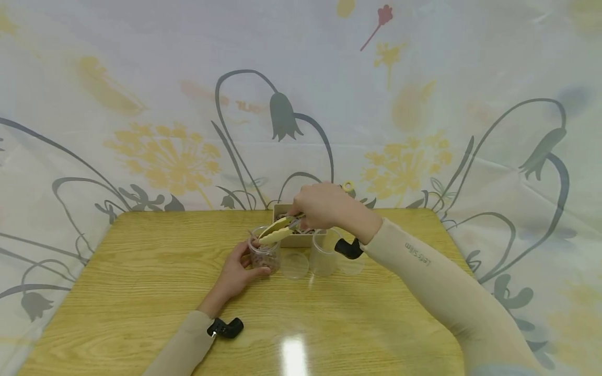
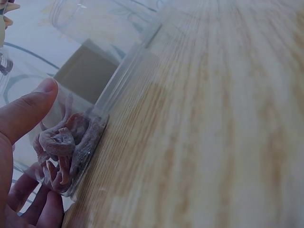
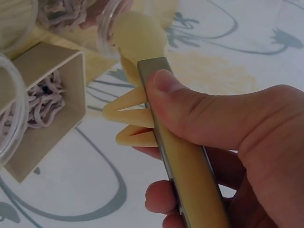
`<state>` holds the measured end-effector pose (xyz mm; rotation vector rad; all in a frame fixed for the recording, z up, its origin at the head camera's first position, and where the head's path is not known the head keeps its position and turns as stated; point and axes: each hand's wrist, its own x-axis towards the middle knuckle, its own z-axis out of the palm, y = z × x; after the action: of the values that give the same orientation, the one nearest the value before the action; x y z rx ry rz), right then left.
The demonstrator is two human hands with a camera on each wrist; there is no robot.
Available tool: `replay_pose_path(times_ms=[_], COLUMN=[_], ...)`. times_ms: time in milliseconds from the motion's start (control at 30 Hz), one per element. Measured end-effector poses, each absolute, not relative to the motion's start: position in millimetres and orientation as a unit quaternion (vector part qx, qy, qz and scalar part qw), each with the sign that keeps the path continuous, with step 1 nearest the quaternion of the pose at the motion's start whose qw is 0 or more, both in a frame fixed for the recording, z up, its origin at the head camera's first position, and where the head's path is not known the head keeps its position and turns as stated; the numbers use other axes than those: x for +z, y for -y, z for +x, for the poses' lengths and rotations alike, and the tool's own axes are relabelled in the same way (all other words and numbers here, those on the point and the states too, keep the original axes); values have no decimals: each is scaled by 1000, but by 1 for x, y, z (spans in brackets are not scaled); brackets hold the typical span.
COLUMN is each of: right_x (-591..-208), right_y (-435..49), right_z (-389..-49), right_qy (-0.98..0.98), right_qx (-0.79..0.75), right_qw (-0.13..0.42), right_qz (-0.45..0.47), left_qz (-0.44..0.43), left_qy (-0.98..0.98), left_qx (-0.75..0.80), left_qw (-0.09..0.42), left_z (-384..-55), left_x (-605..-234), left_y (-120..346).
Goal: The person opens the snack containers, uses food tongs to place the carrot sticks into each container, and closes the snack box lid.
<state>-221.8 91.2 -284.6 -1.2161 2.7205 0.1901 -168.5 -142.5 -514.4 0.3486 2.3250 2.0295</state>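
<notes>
My left hand [image 1: 235, 270] grips a clear plastic jar [image 1: 266, 257] from its left side, thumb in front and fingers behind. Pale purplish, powdery strips [image 2: 59, 142] lie at the jar's bottom in the left wrist view; their kind is unclear. In my right hand [image 1: 324, 206] is a pair of tongs [image 3: 178, 156] with yellow tips and metal-edged handles. The tongs' tips sit at the jar's mouth, and whether they pinch a strip is hidden. Behind them stands a beige box [image 1: 295, 241] holding more of these strips [image 3: 40, 104].
To the right of the gripped jar stands a second clear jar [image 1: 323, 257], in front of the box. One clear round lid [image 1: 295, 266] lies between the jars, another [image 1: 352, 265] just right of the second jar. A patterned cloth [image 1: 188, 104] hangs behind the wooden table [image 1: 155, 271].
</notes>
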Motion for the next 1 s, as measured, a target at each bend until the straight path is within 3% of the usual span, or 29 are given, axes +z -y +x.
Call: replay_pose_path(times_ms=[400, 1000], right_x=[-284, -281], right_y=[-70, -87], right_z=[-221, -225], right_qy=[-902, -914], right_qx=[120, 89], right_qw=[76, 87], right_qz=[-407, -386], left_qz=[122, 127], left_qy=[-751, -741], left_qx=[649, 659], left_qw=[6, 12], left_z=[-169, -170], left_x=[-513, -516], left_y=[144, 144])
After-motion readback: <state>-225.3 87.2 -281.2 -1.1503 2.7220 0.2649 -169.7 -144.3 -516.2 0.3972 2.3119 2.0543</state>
